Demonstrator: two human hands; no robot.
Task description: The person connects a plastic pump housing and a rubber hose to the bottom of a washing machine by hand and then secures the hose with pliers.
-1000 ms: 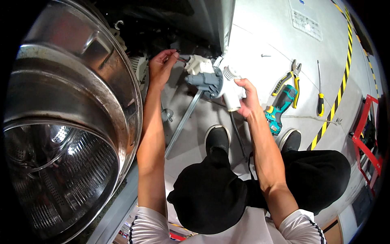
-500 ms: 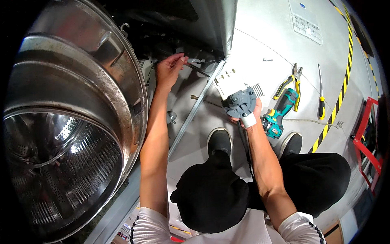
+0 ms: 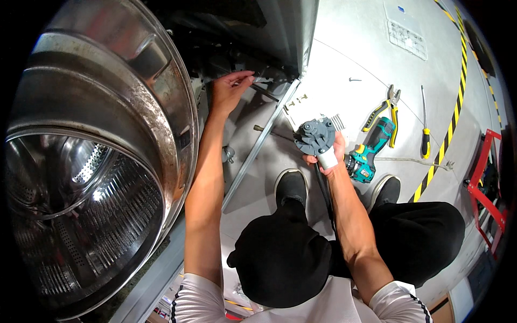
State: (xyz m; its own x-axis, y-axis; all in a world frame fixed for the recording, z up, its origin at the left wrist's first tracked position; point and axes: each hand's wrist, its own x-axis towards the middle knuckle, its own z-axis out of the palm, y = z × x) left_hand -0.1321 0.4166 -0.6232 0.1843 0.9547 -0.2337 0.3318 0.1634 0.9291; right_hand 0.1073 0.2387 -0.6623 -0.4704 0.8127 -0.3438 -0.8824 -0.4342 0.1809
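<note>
My right hand [image 3: 336, 151] is wrapped around a grey and white drain pump [image 3: 315, 137], holding it above the floor with its white spout toward my wrist. A pale plastic part with small metal tabs [image 3: 295, 106] shows just beyond the pump; I cannot tell if it is joined on. My left hand [image 3: 231, 90] reaches into the shadowed opening of the machine, beside the big steel drum [image 3: 177, 107]. Its fingers are stretched out, thumb a little apart, and nothing shows between them. A dark rod [image 3: 265, 93] lies close to these fingertips.
A teal cordless drill [image 3: 371, 151], yellow-black pliers [image 3: 389, 110], a screwdriver [image 3: 425, 129] and a screw [image 3: 355, 79] lie on the floor to the right. A metal frame bar [image 3: 261, 145] runs between my arms. A red metal frame [image 3: 482, 183] stands far right.
My left hand has shifted slightly right, and its fingers have straightened from a pinch near a small dark thing. My right hand has tilted the drain pump, turning more of its white spout into view.
</note>
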